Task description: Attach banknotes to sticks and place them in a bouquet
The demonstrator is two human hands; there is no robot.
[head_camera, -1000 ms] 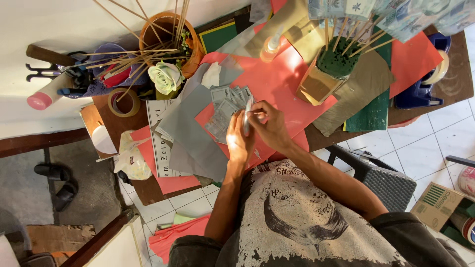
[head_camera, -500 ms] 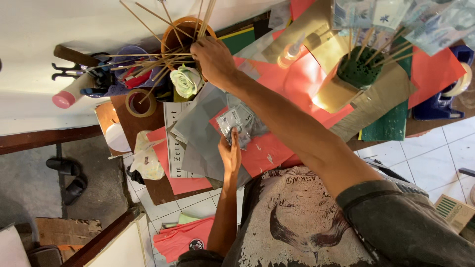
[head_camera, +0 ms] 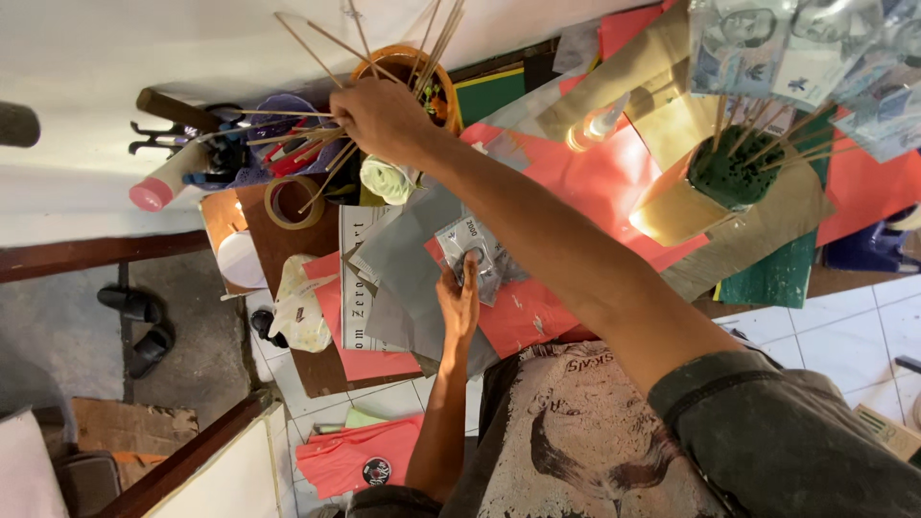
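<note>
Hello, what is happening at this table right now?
A person works at a cluttered craft table. The right hand reaches into an orange pot of thin wooden sticks and closes around some. The left hand presses a folded banknote onto grey paper. Nearby, a green foam block holds banknotes on sticks.

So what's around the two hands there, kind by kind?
Hands: 2, the right hand at the skewers, the left hand on a banknote
Orange cup of wooden skewers: 1
Green foam block stuck with banknotes: 1
Tape roll: 1
Glue bottle: 1
Black sandals: 2
Total: 8
</note>
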